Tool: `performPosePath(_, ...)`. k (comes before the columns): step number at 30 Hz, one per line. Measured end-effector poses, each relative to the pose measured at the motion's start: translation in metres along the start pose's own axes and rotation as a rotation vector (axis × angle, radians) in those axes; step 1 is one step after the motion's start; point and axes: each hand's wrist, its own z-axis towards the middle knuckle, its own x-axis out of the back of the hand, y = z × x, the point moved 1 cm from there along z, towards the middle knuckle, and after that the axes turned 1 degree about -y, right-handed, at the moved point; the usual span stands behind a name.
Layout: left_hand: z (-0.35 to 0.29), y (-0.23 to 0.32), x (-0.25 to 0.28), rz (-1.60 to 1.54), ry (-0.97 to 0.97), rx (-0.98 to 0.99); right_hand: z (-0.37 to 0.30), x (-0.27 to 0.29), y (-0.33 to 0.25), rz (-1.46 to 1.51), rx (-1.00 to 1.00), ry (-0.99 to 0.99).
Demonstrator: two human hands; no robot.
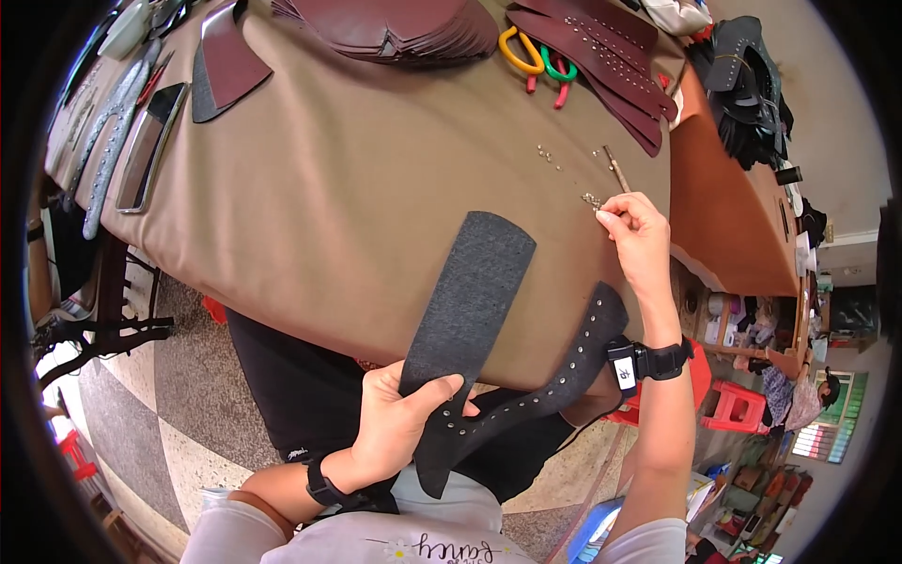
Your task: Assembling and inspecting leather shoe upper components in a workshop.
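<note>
My left hand (404, 414) is closed on a dark grey-black leather upper piece (470, 291), thumb on top, near the table's front edge. One broad arm of the piece lies over the table with its felt-like side up. Its other, curved arm (587, 343) bends to the right and carries rows of small metal studs. Farther right, my right hand (634, 226) pinches thumb and fingertips together at a small pile of shiny studs (590, 200). What sits between those fingertips is too small to make out. Beside them lies a thin, pen-like tool (615, 169).
Loose studs (545, 155) are scattered beyond my right hand. Stacked maroon leather pieces (395, 28), studded maroon strips (601, 56) and yellow-handled scissors (520, 52) lie at the far side. A phone (150, 150) rests at left. Brown cloth covers the table (310, 207).
</note>
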Motion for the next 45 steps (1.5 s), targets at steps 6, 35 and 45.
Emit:
performPosePath(6, -0.006, 0.003, -0.001, -0.059, -0.06, 0.06, 0.0, -0.001, -0.008, -0.176, 0.035, -0.02)
performPosePath(35, -0.002, 0.014, -0.004, -0.076, -0.149, 0.102, -0.165, -0.082, -0.11, 0.487, 0.0, 0.027)
performPosePath(45, -0.004, 0.003, 0.007, 0.016, -0.126, -0.025, -0.164, -0.093, -0.119, 0.069, 0.237, 0.081)
